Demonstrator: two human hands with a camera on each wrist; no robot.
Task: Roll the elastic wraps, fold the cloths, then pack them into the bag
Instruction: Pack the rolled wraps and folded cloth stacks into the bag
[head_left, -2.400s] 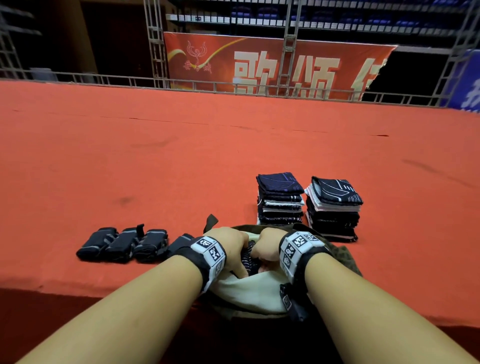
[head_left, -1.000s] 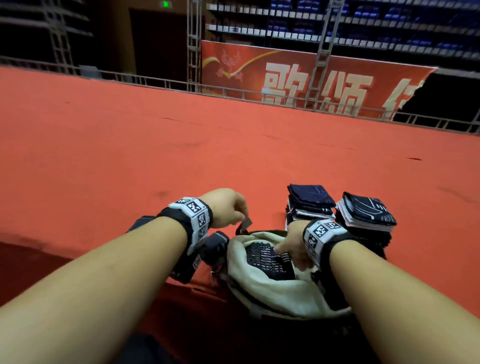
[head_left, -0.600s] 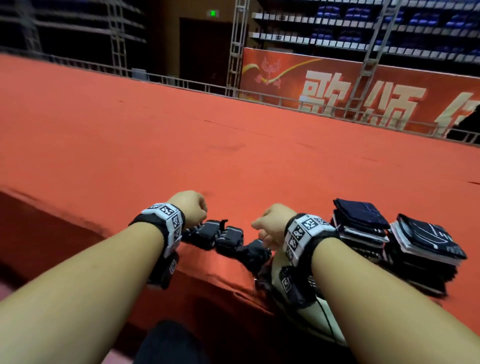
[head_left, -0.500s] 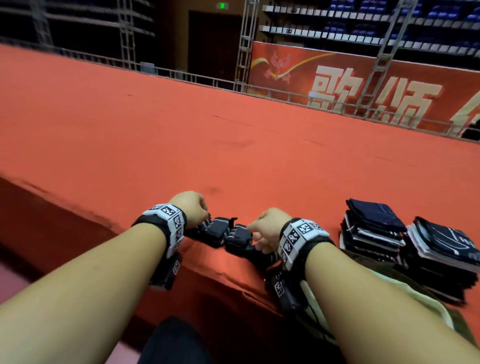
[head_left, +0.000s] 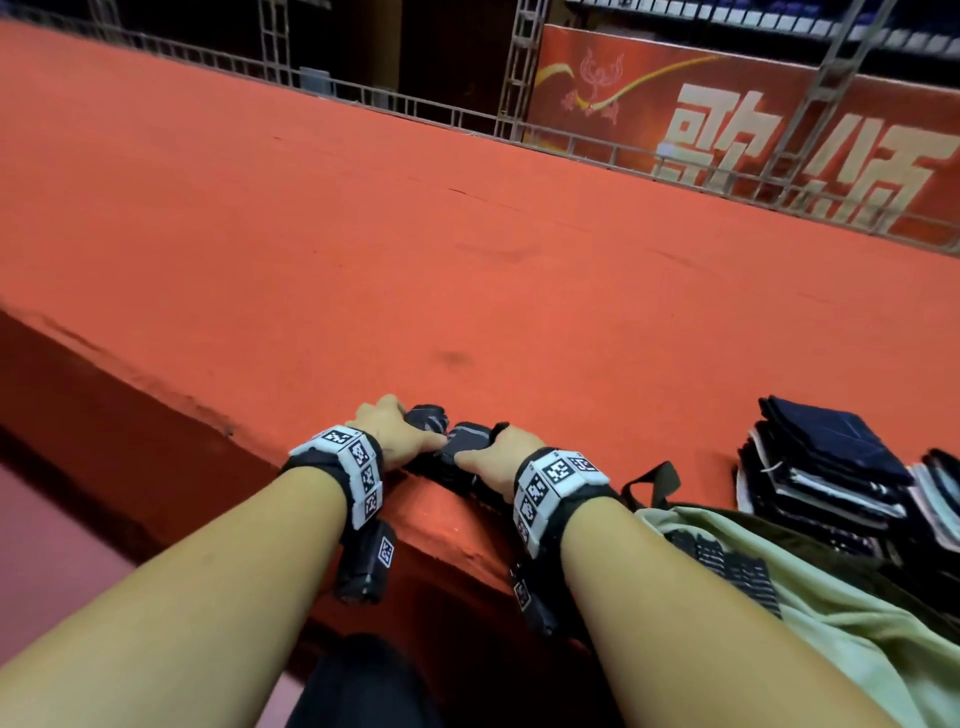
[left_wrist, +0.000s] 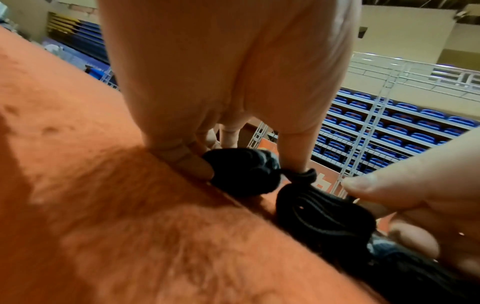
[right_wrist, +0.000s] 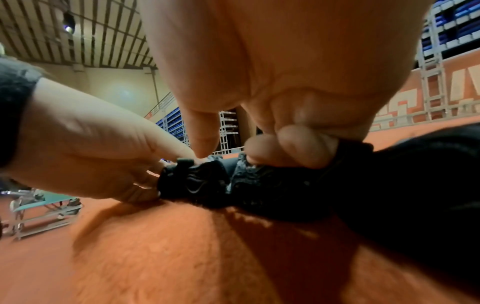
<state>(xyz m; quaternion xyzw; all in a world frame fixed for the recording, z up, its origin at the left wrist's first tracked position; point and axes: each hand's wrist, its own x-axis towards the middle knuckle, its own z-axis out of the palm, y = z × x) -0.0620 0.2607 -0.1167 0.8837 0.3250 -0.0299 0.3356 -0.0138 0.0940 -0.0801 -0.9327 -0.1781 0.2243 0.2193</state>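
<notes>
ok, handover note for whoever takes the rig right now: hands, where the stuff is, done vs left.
Left hand: fingers curled around the leftmost rolled wrap at the near edge of the red table.
Right hand: grips the next rolled wrap beside it.
More rolls sit under the right hand, count unclear.
Two stacks of folded cloths stand to the right, on the table.
Bag lies open at the table edge on the right, with one dark patterned item inside.
Done: wraps rolled, cloths folded.
Left: pack the wraps and both cloth stacks into the bag.
</notes>
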